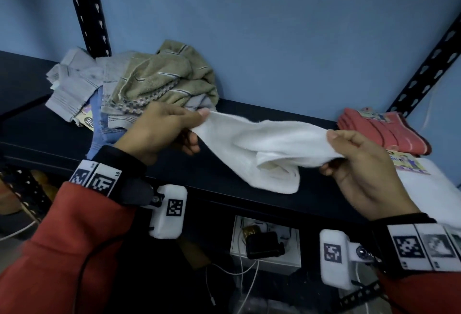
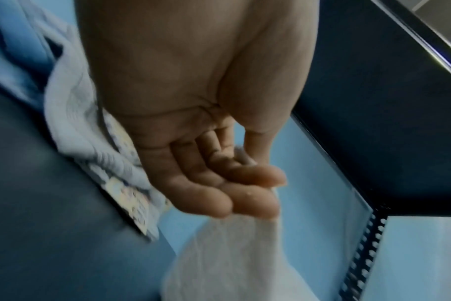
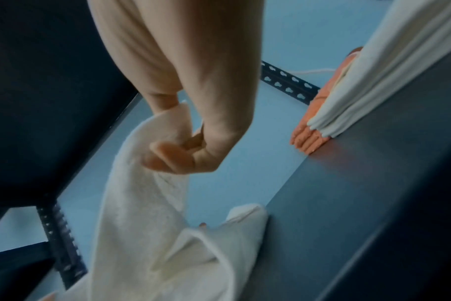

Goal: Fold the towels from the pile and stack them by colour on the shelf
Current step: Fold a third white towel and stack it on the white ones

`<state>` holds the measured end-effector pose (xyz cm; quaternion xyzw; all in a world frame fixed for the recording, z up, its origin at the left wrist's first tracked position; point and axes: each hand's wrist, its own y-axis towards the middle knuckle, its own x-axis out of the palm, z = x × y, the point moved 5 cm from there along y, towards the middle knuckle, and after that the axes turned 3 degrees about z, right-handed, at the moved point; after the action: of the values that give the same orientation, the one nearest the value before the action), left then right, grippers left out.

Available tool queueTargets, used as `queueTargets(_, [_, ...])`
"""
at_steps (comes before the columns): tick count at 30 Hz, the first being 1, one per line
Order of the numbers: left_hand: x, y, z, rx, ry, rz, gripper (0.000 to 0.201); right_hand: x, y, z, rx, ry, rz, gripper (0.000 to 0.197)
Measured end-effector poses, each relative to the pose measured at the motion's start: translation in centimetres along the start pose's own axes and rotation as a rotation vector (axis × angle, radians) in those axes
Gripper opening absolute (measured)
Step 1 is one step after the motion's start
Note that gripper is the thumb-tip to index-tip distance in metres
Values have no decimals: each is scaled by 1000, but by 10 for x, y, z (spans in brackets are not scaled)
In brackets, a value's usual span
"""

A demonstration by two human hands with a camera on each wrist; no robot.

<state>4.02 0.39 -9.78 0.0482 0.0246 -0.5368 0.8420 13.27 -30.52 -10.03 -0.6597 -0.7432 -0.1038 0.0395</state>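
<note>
The head camera is looking forward and down from above at the dark shelf [image 1: 249, 114] and blue wall. The 2 wrist cameras are sitting very close under each palm, looking along the fingers. All 3 views are sharing the white towel [image 1: 269, 139]; the left wrist picture is blurred, perhaps also catching the pile [image 2: 72, 122].

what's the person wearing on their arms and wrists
Both arms are in red sleeves. Each wrist has a black band with square black-and-white coded tags: the left band and the right band. A white boxy camera unit with its own coded tag hangs under each wrist, left and right. A thin black cable runs along the left sleeve. Both hands are bare.
</note>
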Motion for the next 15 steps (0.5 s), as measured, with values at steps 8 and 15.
queueTargets(8, [68, -27, -5, -214, -53, -318, 43, 37, -25, 6, -195, -133, -56, 1])
queueTargets(15, [91, -43, -7, -180, 1, -504, 46, 71, -60, 12, -614, -577, -113, 6])
